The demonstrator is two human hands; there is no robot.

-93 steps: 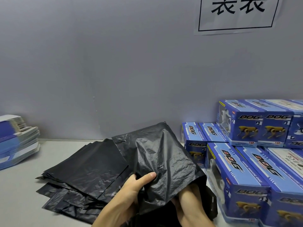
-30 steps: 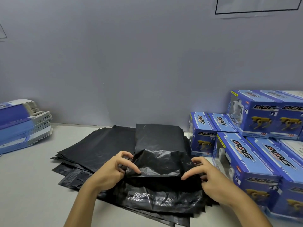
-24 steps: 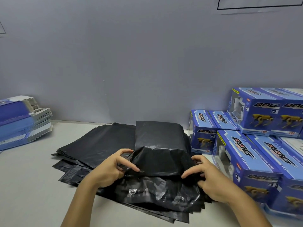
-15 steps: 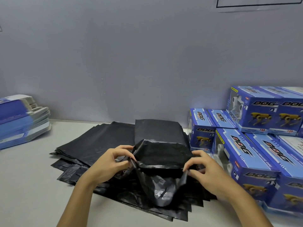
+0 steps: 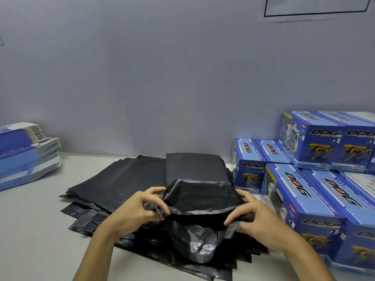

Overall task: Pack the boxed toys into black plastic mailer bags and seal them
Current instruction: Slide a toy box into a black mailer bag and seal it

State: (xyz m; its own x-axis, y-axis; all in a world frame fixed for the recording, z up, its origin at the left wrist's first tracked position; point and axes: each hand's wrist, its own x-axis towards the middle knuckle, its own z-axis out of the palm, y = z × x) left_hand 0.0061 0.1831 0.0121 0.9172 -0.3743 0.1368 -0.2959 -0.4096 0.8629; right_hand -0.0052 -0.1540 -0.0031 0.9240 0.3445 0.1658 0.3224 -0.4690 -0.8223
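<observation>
From the head camera: you stand at a pale table [image 5: 30, 230] against a grey wall, with one boxed toy already inside a black mailer bag [image 5: 196, 179] that lies on top of a spread stack of flat empty bags [image 5: 121, 183]. The box shape shows through the plastic, so the loading of this parcel looks done; the sealing is not. The bag's open end faces you, its loose flap [image 5: 194, 242] hanging slack and crumpled below the box edge, and no closed seam can be seen yet. To your right, a pile of blue toy boxes [image 5: 300, 199] waits unpacked, several rows deep, so most of the job appears to lie ahead. A stack of flat blue cartons [image 5: 26, 155] sits well apart at the far left.

Your left hand [image 5: 134, 211] pinches the plastic at the near left corner of the filled bag, fingers [image 5: 150, 196] curled closed on the film. Your right hand [image 5: 261, 222] mirrors it at the near right corner, thumb and fingers [image 5: 233, 218] gripping the fold of plastic there. Both hands hold only the bag, not the box directly.
</observation>
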